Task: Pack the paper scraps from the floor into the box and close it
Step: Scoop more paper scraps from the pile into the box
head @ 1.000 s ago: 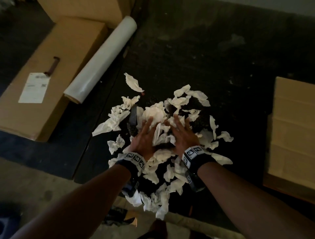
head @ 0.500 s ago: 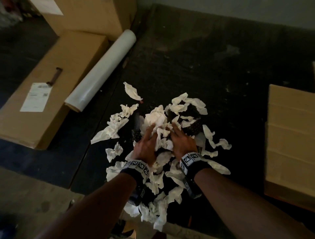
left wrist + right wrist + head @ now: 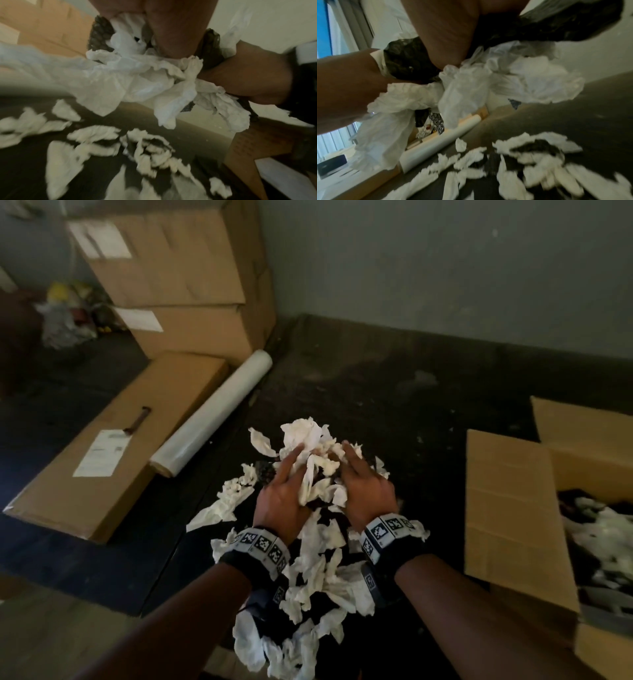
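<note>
Hands [image 3: 284, 494] [image 3: 368, 491] press a bundle of paper scraps [image 3: 317, 460] between them above the dark floor [image 3: 394, 392].

Left hand at 9 o'clock of the bundle and right hand at 3, fingers curled around the crumpled white paper. Loose scraps [image 3: 301, 587] trail in a strip running 12 to 6 below the wrists. The box [image 3: 507, 501] stands at 3 o'clock, flaps open upward, scraps already inside.
</note>
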Motion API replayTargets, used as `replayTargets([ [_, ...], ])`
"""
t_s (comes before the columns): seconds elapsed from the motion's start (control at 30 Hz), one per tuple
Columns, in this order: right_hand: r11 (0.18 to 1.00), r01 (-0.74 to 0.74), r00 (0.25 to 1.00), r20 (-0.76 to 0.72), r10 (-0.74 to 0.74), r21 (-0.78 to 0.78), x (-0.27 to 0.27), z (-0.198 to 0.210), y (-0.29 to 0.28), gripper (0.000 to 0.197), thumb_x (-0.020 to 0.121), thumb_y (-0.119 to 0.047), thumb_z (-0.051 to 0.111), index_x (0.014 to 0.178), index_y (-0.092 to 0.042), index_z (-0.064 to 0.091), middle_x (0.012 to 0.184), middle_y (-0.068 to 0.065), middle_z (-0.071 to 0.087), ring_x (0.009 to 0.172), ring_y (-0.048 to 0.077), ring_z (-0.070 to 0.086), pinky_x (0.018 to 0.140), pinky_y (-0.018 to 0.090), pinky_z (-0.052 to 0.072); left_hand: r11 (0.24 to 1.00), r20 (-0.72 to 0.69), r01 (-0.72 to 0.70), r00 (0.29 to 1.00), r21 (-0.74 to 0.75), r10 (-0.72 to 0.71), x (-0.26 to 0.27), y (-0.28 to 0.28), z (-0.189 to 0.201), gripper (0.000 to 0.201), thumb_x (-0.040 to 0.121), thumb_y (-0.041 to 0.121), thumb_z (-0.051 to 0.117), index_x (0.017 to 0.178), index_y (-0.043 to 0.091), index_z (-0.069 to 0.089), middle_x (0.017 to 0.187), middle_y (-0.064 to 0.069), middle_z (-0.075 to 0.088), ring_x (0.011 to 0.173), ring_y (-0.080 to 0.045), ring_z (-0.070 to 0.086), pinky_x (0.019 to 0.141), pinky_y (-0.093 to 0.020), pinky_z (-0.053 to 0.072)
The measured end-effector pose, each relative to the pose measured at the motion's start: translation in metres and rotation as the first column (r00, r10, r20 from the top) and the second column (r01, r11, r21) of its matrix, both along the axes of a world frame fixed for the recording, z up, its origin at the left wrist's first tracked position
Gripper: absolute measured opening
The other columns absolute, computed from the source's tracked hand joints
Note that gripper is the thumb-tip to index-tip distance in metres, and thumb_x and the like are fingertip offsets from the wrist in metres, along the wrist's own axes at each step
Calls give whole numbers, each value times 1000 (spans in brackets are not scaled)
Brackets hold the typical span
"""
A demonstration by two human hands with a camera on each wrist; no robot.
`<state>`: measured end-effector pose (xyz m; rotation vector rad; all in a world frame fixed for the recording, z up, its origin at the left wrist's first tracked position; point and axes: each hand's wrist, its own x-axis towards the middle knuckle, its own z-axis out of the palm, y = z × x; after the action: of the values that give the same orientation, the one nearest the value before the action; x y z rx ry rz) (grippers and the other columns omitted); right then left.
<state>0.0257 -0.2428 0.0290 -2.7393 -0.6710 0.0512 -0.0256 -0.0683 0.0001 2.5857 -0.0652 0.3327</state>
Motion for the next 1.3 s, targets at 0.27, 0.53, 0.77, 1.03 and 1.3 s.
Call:
replayTargets([
  [0.27,996,40,970,237,-59,81,22,74,-76,58,98,-32,57,152,-31,36,167,-7,16,103,32,68,78,44,58,997,192,76,979,6,-75,27,-70,91,69,85,31,69,151,24,48,164,0,34,119,-22,66,80,-41,62],
  [0.53,989,132,924,353,-148,71,24,129,-236,55,96,-39,58,148,-26,44,164,-1,25,100,28,70,76,42,58,979,243,200,949,30,-202,59,-223,143,66,87,36,70,149,24,50,164,3,33,130,-16,57,97,-41,57],
  [0.77,948,310,897,306,-318,74,-10,136,-398,54,98,-38,56,150,-30,42,164,-8,23,107,30,68,79,43,56,917,158,399,907,-23,-391,67,-384,141,69,87,59,49,151,33,44,167,10,23,134,-16,54,103,-44,53],
  [1.03,956,295,954,67,-293,-16,-7,55,-518,89,75,-68,41,152,-24,37,162,4,30,136,31,47,107,55,42,892,-43,452,891,-26,-452,69,-494,74,77,86,33,76,154,31,40,164,2,27,140,-22,47,112,-42,45],
  [1.3,971,153,906,-366,-211,-182,20,27,-553,157,29,-94,70,147,-53,-24,166,6,-17,151,40,-12,118,67,8,897,-498,423,810,132,-309,80,-497,77,147,44,88,77,153,54,-15,169,-3,-16,155,-43,-2,117,-71,23],
])
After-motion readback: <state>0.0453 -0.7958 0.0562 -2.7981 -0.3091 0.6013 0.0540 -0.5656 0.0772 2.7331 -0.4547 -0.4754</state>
